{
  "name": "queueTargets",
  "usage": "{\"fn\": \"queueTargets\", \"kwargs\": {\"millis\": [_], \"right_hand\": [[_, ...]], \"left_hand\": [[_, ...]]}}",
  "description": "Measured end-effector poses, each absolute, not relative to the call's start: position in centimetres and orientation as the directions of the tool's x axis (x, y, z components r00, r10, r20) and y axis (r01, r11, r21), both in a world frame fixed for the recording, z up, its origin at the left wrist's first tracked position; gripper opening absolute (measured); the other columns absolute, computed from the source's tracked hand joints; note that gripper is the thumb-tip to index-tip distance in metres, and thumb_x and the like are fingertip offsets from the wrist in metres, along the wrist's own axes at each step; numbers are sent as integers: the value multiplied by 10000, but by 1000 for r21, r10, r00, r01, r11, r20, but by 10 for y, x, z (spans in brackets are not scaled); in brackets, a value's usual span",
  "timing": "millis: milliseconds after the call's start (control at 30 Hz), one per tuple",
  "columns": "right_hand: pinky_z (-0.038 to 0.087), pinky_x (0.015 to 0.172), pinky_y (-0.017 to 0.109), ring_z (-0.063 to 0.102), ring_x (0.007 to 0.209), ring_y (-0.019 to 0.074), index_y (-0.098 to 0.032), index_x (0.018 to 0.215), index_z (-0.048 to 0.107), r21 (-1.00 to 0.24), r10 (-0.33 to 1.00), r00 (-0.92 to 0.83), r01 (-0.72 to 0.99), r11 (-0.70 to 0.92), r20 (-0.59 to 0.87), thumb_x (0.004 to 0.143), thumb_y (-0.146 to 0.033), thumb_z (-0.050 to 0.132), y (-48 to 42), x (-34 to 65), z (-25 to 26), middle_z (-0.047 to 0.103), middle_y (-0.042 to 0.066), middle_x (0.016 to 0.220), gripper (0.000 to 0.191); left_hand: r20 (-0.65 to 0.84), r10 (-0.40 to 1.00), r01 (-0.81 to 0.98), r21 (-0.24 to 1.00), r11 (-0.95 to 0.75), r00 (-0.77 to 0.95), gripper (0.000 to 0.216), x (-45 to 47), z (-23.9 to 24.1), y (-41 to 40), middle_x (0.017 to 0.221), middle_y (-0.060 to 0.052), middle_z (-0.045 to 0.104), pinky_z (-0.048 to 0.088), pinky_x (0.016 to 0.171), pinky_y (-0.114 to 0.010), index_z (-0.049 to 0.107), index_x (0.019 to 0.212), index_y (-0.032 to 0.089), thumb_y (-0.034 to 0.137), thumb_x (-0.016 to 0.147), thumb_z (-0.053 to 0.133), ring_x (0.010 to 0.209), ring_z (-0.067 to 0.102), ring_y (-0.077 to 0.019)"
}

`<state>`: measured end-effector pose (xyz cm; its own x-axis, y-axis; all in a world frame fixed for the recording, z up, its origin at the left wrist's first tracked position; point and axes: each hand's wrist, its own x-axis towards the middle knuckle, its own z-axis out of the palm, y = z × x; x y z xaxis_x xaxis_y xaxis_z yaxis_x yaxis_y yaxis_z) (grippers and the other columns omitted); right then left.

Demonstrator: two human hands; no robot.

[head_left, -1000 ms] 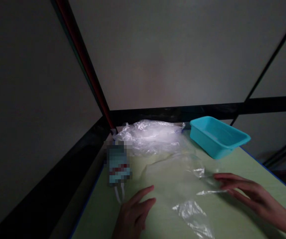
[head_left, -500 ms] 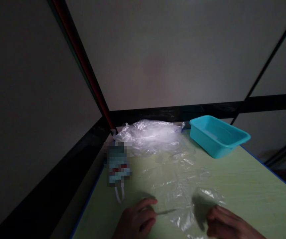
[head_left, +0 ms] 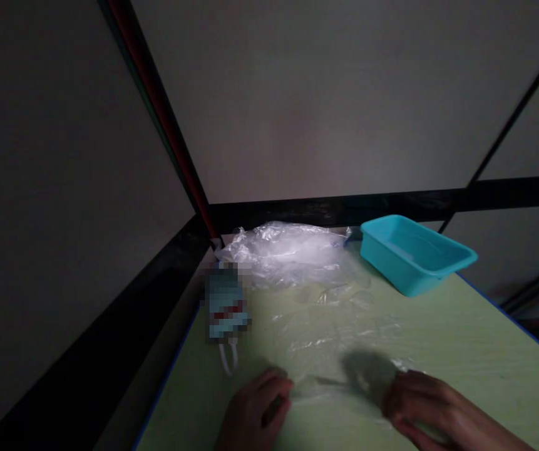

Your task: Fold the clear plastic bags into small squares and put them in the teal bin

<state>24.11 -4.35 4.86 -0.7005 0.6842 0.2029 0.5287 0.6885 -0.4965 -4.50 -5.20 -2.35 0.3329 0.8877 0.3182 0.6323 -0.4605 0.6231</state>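
A thin, clear plastic bag (head_left: 330, 338) lies wrinkled and flat on the pale green table (head_left: 476, 351). Its near edge stretches between my two hands. At the lower middle, my left hand (head_left: 255, 407) is closed, thumb and fingers pinching the bag's left side. My right hand (head_left: 429, 404) is also closed, its fingertips bunched on the right side of the film and partly hidden from view. Farther back, a crumpled heap of clear plastic bags (head_left: 288, 250) rests against the wall.
At the back right stands a turquoise plastic basin (head_left: 391, 263). Near the left edge lies a blurred-out pale blue and red item (head_left: 226, 307) with a white loop (head_left: 229, 358). Wall panels (head_left: 335, 113) close off the back and left of the table.
My right hand has moved slightly up and turned, with its forearm reaching further in. The near part of the bag is shifted and pulled straighter. My left hand has barely moved.
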Motion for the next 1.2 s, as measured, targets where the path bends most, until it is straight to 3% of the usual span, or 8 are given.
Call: {"fn": "queueTargets", "kwargs": {"millis": [133, 300, 467, 600, 767, 900, 1033, 1200], "right_hand": [[483, 627, 265, 600, 691, 148, -208, 803, 556, -557, 774, -627, 611, 562, 92, 896, -223, 394, -18, 234, 57, 613, 18, 738, 188], [490, 654, 305, 605, 741, 176, -191, 900, 536, -538, 842, -503, 663, 521, 196, 873, -208, 398, 20, 224, 39, 617, 48, 829, 141], [483, 825, 361, 565, 979, 206, -184, 1035, 525, -478, 783, -493, 620, 622, 379, 869, -174, 381, 26, 223, 18, 582, 106, 1048, 221], [446, 921, 356, 519, 1090, 201, -161, 1126, 526, -440, 728, -619, 589, 678, 294, 874, -149, 376, 17, 217, 12, 566, 115, 1162, 294], [408, 973, 353, 446, 1184, 198, -150, 1267, 442, -428, 714, -669, 594, 681, 206, 882, -165, 377, 12, 211, 4, 483, 99, 1301, 390], [378, 995, 367, 409, 1215, 200, -121, 1292, 411, -455, 735, -649, 604, 654, 196, 886, -166, 358, 12, 210, 2, 448, 109, 1329, 412], [361, 1006, 374, 384, 1232, 195, -144, 1314, 384, -508, 750, -633, 590, 628, 192, 904, -189, 334, 8, 208, 5, 422, 93, 1351, 416], [299, 1033, 403, 265, 1288, 214, -169, 1390, 222, -538, 707, -691, 542, 645, 151, 909, -302, 376, -2, 199, 6, 270, 88, 1428, 522]], "left_hand": [[321, 917, 640, 659, -396, 236, 340, -43, -32, -54, 696, 30, 608, 420, 444, -131, 569, 1023, 180, 72, 704, 520, 437, 475, -57], [307, 939, 670, 666, -329, 156, 368, -43, -33, -56, 744, 17, 596, 415, 405, -145, 555, 1053, 180, 74, 706, 494, 387, 426, -51], [431, 898, 785, 523, -333, 94, 259, -28, -17, -59, 889, -59, 602, 514, 675, -244, 591, 981, 189, 131, 747, 497, 745, 603, -155], [461, 810, 743, 382, -550, 363, 314, 12, -14, -58, 947, -73, 622, 514, 723, -250, 586, 1016, 169, 139, 714, 504, 852, 598, -182], [587, 700, 797, 146, -586, 407, 549, 56, -42, -52, 1170, -142, 571, 510, 792, -306, 520, 1167, 81, 445, 756, 514, 1056, 542, -260], [497, 766, 822, 166, -545, 407, 821, 67, -54, -51, 1271, -207, 464, 457, 889, -366, 446, 1235, 16, 650, 712, 454, 1153, 463, -299], [431, 832, 856, 216, -470, 348, 940, 68, -60, -54, 1316, -228, 394, 430, 914, -416, 389, 1274, -4, 715, 670, 433, 1202, 396, -327], [499, 792, 844, 197, -499, 352, 956, 64, -72, -54, 1265, -217, 465, 429, 892, -450, 379, 1291, 28, 734, 648, 439, 1163, 434, -351]]}}
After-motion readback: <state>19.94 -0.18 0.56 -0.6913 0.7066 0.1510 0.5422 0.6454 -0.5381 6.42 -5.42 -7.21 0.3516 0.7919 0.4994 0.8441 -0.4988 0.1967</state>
